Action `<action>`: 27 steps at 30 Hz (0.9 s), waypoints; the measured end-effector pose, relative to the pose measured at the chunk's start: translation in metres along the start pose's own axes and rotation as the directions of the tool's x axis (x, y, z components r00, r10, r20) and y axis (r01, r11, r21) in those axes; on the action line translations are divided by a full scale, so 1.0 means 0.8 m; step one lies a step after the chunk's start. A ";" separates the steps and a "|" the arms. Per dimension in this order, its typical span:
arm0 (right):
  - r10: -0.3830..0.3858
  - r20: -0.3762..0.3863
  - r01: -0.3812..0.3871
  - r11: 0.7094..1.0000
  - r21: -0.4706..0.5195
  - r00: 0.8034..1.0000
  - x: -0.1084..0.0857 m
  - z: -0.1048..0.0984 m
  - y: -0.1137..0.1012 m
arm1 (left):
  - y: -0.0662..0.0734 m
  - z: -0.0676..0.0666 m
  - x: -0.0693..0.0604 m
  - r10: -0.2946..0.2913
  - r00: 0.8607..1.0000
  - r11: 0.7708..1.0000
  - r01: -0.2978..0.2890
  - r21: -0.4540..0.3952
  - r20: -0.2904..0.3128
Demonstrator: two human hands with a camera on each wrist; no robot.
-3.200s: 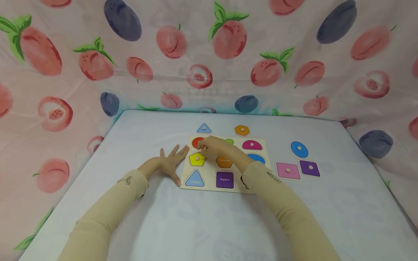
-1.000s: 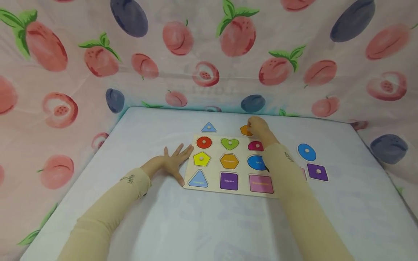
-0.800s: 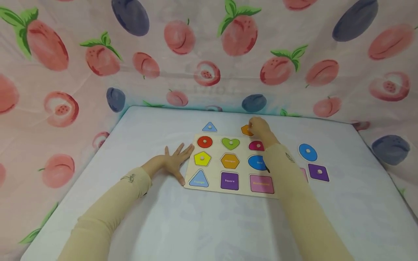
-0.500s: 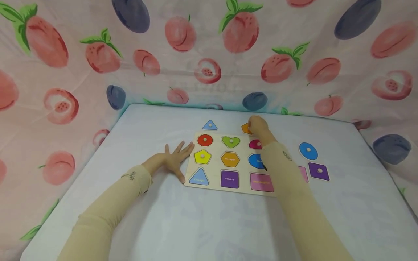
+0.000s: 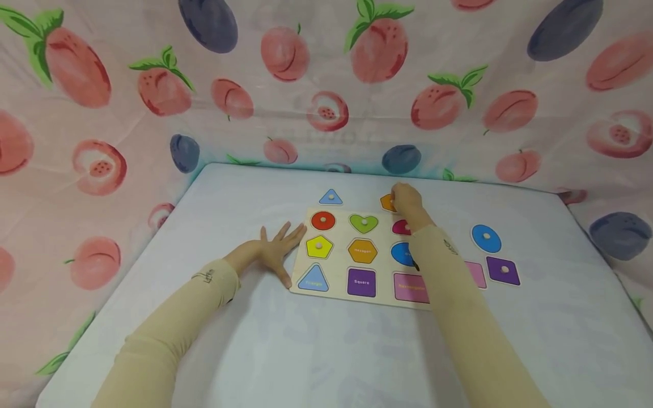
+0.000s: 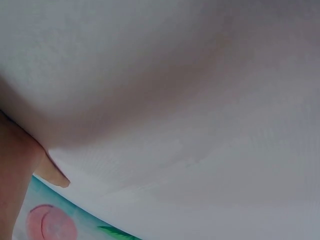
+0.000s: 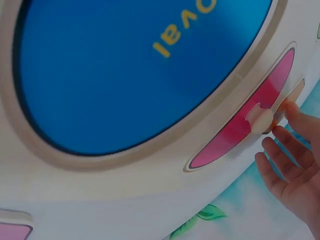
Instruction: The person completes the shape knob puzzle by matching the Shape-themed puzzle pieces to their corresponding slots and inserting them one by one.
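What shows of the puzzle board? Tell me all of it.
The puzzle board is pale, rectangular and wood-looking, lying flat on the white table. A knobbed red circle, green heart, magenta half-circle and yellow pentagon sit in it; the orange hexagon space, blue oval, light-blue triangle, purple square and pink rectangle spaces are unfilled, with printed names. The left hand touches its left edge; the right sleeve hides part of its right side.

Left hand splayed; right hand apparently pinching.

Long beige sleeves; dark lettering (too small to read) near cuffs; bare hands.
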State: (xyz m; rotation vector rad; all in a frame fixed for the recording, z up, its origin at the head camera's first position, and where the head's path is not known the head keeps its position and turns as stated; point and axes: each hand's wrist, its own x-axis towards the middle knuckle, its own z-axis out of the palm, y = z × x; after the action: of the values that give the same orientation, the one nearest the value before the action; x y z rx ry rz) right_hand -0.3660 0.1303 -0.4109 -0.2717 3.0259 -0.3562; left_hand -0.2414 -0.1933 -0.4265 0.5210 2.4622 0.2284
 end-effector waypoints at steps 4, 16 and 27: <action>-0.024 -0.011 0.025 1.000 0.007 1.000 -0.003 -0.003 -0.001 | 0.000 -0.001 -0.002 0.008 1.000 1.000 -0.008 -0.008 0.008; -0.100 -0.016 0.100 0.995 0.002 0.995 -0.009 -0.002 0.000 | 0.000 -0.003 0.000 0.005 1.000 1.000 -0.005 0.002 0.015; -0.201 -0.071 0.202 0.979 0.005 0.977 -0.020 -0.013 -0.015 | 0.002 -0.002 -0.001 -0.001 1.000 1.000 0.001 0.013 0.002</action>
State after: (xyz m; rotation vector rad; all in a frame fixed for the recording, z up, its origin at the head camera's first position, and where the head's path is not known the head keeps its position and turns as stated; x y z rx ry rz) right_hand -0.3491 0.1242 -0.3971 -0.5801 3.0710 -0.4069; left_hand -0.2411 -0.1926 -0.4242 0.5249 2.4637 0.2121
